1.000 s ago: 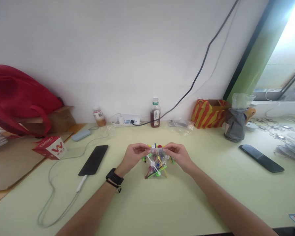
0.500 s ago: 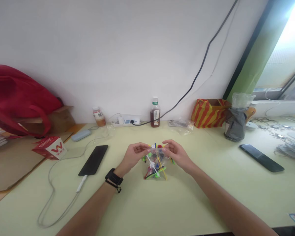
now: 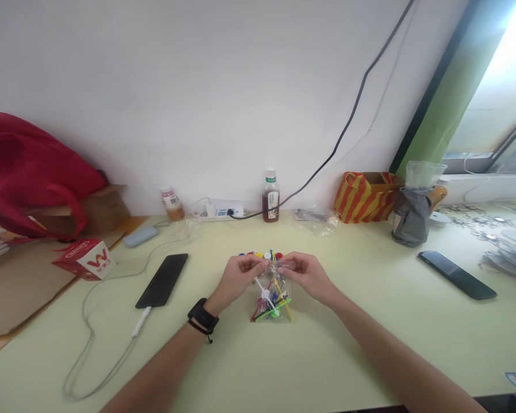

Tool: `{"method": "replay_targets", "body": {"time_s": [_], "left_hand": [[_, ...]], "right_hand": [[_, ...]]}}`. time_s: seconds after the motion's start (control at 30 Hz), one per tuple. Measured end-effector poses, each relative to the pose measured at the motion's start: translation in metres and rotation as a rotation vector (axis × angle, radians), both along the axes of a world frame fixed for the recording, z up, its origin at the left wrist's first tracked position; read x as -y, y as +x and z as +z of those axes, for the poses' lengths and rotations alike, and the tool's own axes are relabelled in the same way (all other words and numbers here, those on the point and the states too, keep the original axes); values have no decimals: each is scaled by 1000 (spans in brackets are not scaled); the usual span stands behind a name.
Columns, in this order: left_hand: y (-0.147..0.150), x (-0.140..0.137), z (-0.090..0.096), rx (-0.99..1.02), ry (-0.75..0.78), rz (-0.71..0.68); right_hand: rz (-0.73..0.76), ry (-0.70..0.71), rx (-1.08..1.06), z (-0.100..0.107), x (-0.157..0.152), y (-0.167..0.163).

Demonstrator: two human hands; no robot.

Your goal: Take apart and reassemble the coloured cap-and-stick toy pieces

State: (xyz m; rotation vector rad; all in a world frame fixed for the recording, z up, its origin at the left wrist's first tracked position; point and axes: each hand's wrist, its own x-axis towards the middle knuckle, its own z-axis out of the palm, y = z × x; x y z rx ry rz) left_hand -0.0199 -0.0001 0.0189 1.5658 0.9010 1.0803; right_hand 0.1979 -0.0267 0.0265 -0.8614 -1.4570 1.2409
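Observation:
Between my hands is a clear plastic bag with small coloured plastic parts inside: white, yellow, green, red and black sticks and round pieces. My left hand pinches the upper left edge of the bag between thumb and fingers. On the other side, my right hand pinches its upper right edge. Just behind the bag lie more coloured pieces, with red, white, yellow and blue round tops; my fingers partly hide them.
A black phone on a white cable lies left, another phone right. Along the wall stand a dark drink bottle, a power strip, a second bottle and a striped bag. A red-and-white box sits far left.
Both hands have moved slightly down and toward me with the bag. My right fingers have closed in on the bag's edge, and the loose pieces behind it show more.

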Motion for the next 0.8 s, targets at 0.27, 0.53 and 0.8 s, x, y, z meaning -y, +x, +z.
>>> {"method": "replay_targets", "body": {"time_s": [0.27, 0.53, 0.8], "left_hand": [[-8, -3, 6, 31, -28, -49], [-17, -9, 5, 41, -40, -12], [-15, -11, -4, 95, -38, 50]], "right_hand": [[-6, -50, -17, 4, 0, 2], [-42, -151, -89, -8, -8, 8], [-45, -114, -145, -5, -8, 10]]}}
